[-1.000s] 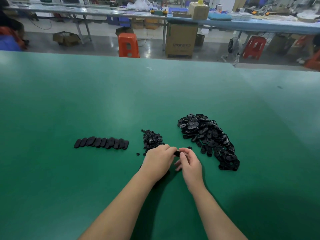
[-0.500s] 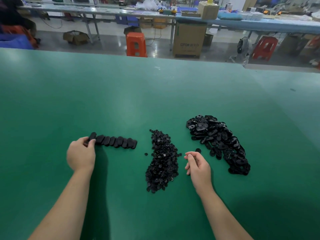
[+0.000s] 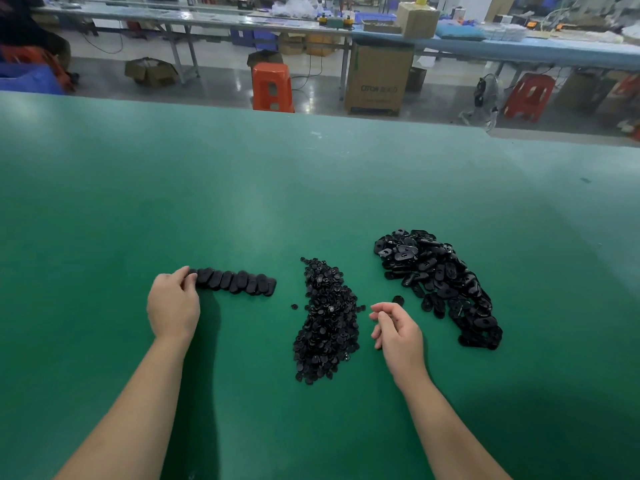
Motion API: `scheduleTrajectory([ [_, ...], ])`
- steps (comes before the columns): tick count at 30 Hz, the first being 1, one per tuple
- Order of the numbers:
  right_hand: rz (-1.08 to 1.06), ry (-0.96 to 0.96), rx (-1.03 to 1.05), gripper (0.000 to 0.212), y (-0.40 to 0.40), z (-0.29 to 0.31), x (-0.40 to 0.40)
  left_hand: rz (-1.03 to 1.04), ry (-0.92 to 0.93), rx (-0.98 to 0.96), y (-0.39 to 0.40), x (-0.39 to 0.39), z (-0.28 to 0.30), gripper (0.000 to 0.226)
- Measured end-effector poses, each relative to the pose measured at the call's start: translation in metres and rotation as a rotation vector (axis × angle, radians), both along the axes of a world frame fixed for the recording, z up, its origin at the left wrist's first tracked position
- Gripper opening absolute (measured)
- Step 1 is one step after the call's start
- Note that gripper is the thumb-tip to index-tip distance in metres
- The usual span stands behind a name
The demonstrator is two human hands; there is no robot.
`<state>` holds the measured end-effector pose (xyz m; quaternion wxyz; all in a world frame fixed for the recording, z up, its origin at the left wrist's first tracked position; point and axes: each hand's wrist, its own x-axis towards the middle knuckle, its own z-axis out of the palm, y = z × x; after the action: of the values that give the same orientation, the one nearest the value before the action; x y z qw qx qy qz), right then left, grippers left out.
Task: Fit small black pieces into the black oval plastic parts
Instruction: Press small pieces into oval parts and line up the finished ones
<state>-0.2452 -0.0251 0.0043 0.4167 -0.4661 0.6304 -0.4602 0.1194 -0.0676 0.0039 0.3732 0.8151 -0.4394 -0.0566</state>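
Observation:
A row of black oval parts (image 3: 239,281) lies overlapped on the green table (image 3: 242,188). My left hand (image 3: 173,306) sits at the row's left end, its fingertips pinching the last oval part there. A pile of small black pieces (image 3: 325,323) lies in the middle. A bigger heap of loose black oval parts (image 3: 440,282) lies to the right. My right hand (image 3: 398,330) hovers between the two piles with loosely curled fingers and holds nothing. One single oval part (image 3: 398,301) lies just beyond its fingertips.
The table's far edge runs across the view, with an orange stool (image 3: 272,86) and a cardboard box (image 3: 377,81) on the floor behind it. Long benches with boxes stand further back.
My hands were together in the middle on one part; the left hand has since carried it to the left end of the row. My right hand has stayed near the piles.

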Motion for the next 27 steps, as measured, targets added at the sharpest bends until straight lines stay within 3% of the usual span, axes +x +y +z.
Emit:
scheduleTrajectory([
  [4,0.002,0.007,0.002,0.025,0.0,0.0,0.001,-0.209,-0.044,-0.092,0.007,-0.043,0.006,0.019],
  [7,-0.005,0.011,0.003,0.024,0.0,-0.001,0.0,-0.473,-0.101,-0.006,0.011,-0.086,0.007,0.017],
  [9,-0.01,0.016,0.004,0.024,0.0,-0.001,0.0,-0.545,-0.089,0.091,0.011,-0.109,0.003,0.019],
  [15,-0.005,0.048,0.001,0.024,-0.001,-0.003,0.0,-0.437,-0.049,0.213,0.007,-0.132,-0.005,0.017],
  [23,0.07,0.133,-0.008,0.022,-0.003,-0.01,-0.001,-0.401,-0.139,0.097,0.018,-0.141,-0.016,0.016],
  [27,0.204,0.2,0.008,0.017,-0.005,-0.006,-0.002,-0.425,-0.181,0.069,0.018,-0.142,-0.016,0.013],
])
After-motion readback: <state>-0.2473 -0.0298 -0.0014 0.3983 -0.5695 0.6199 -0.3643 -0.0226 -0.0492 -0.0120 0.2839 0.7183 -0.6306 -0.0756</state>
